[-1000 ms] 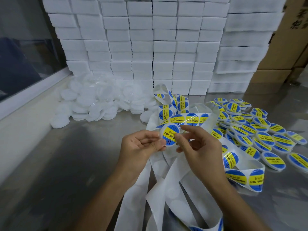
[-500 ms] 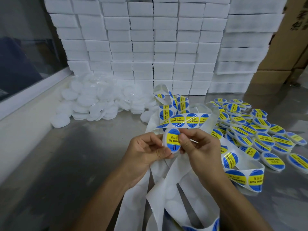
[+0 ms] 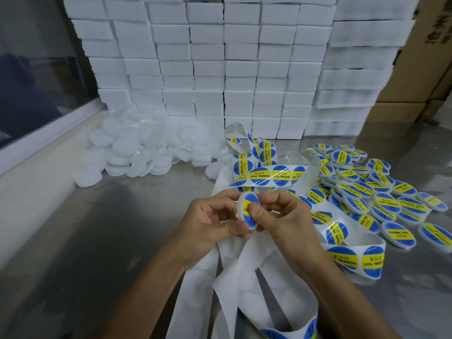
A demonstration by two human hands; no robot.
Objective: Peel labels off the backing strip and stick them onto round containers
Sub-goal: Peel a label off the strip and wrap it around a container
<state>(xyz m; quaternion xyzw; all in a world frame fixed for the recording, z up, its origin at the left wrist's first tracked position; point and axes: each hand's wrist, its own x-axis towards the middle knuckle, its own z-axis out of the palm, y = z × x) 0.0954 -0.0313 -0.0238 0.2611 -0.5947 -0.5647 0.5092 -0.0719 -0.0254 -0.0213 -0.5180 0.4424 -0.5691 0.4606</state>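
Both hands hold one small round white container (image 3: 242,206) at the middle of the view, its face turned right and covered by a blue and yellow label (image 3: 250,209). My left hand (image 3: 210,221) grips its rim from the left with curled fingers. My right hand (image 3: 281,216) holds it from the right, thumb pressing on the label. A white backing strip (image 3: 266,176) carrying more blue and yellow labels loops across the steel table behind and under the hands. Emptied strip (image 3: 249,285) trails toward me.
Several labelled containers (image 3: 381,194) lie spread on the right. A heap of plain white containers (image 3: 137,152) sits at the back left. Stacked white foam boxes (image 3: 232,69) wall off the rear, brown cartons (image 3: 420,57) stand far right, and a window ledge (image 3: 36,152) runs along the left.
The container has turned from facing me to edge-on toward the right. My right thumb has slid onto the label and both hands have closed tighter around it.
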